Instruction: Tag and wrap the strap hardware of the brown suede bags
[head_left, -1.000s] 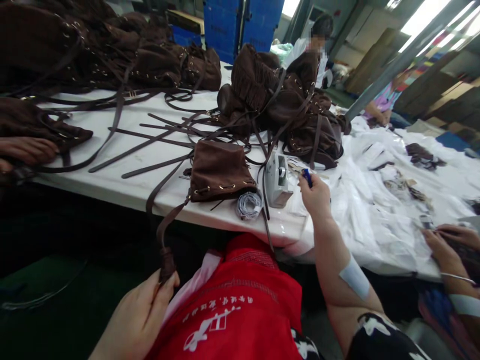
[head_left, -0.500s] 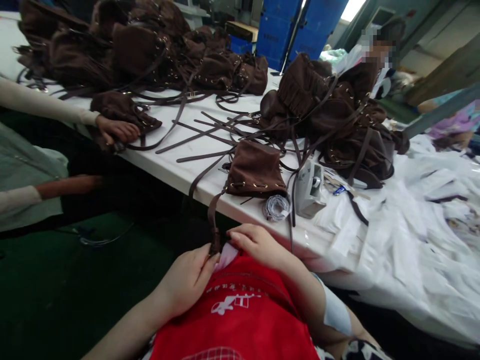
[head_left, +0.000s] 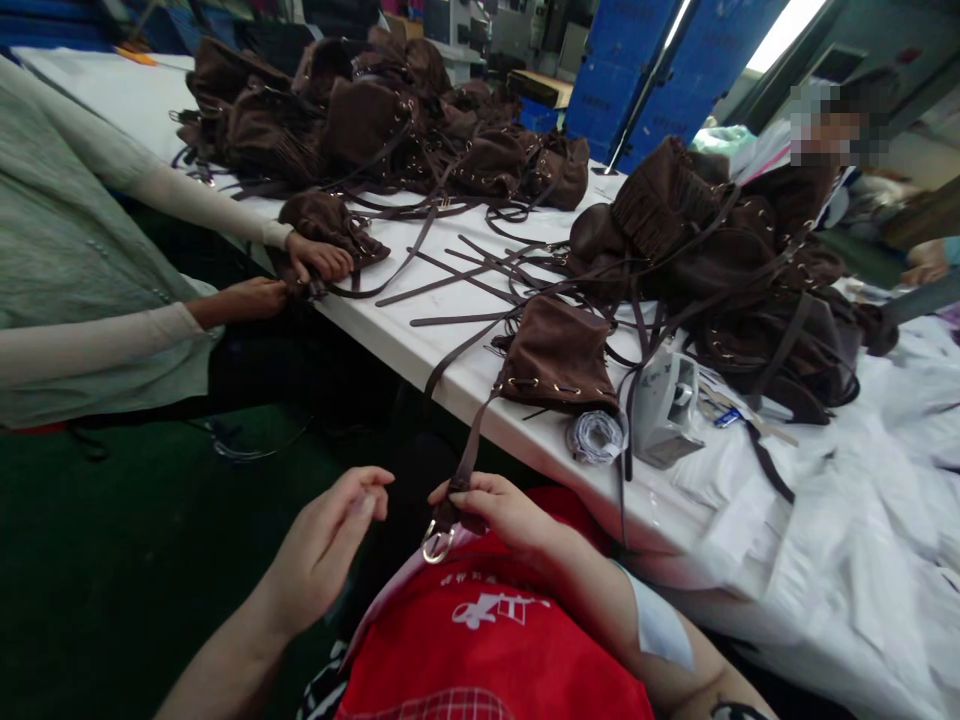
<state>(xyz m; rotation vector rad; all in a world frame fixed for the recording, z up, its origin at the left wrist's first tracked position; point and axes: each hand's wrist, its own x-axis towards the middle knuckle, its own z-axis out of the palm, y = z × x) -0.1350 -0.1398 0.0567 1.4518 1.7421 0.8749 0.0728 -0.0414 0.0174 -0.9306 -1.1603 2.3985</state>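
My right hand (head_left: 502, 508) pinches a brown strap (head_left: 471, 440) just above its gold buckle (head_left: 436, 545), which hangs in front of my red apron (head_left: 487, 640). The strap runs up to a small brown drawstring bag (head_left: 559, 350) with gold eyelets, lying at the table's near edge. To the left, apart from the strap, my left hand (head_left: 326, 545) is raised with its fingers loosely bent and nothing visible in them. A roll of white tape or labels (head_left: 596, 437) touches the bag's lower edge, and a grey dispenser-like holder (head_left: 664, 410) stands right of it.
Brown bags are heaped at the back (head_left: 360, 125) and at the right (head_left: 675, 220) of the white table (head_left: 375, 340). Loose straps (head_left: 457, 285) lie between the heaps. At left, a co-worker's hands (head_left: 319, 258) handle another bag. White plastic wrapping (head_left: 810, 540) covers the right side.
My left hand has let go of the strap end and moved left. My right hand now holds the strap, and the buckle shows. The view has shifted; the co-worker's lower hand has reached the bag.
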